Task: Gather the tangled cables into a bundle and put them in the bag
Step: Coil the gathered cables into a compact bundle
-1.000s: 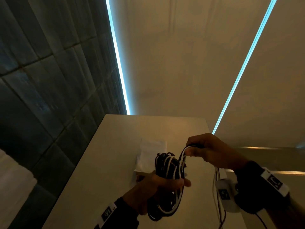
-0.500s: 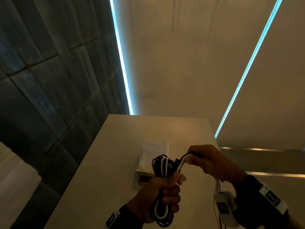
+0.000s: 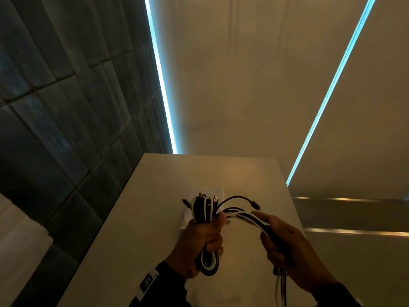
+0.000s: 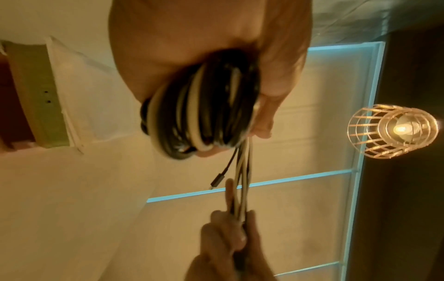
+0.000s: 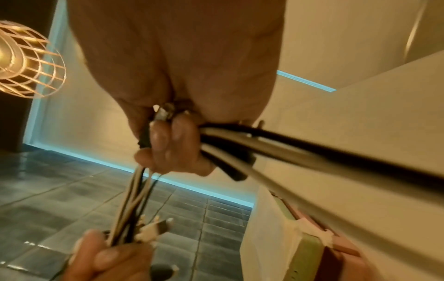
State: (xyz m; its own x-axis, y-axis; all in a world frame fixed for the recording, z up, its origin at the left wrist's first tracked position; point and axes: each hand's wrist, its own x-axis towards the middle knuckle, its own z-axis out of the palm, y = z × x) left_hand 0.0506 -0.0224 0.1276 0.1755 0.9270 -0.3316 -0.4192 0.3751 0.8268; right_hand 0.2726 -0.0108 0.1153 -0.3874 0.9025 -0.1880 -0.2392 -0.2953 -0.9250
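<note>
The right hand (image 3: pixel 287 247) has slid lower right along the loose strands, gripping them; the left hand (image 3: pixel 199 238) stays clenched round the coil (image 3: pixel 202 209). More wrapping remains before the bag (image 3: pixel 218 192).

Cables (image 3: pixel 204 210) above table (image 3: pixel 137 218) – bag (image 3: pixel 218 192) behind.

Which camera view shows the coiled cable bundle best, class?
The left wrist view: the coiled cable bundle fills mid-frame, its black and white loops distinct in the left hand. The head view shows it small and dim; the right wrist view shows only strands and plugs.
</note>
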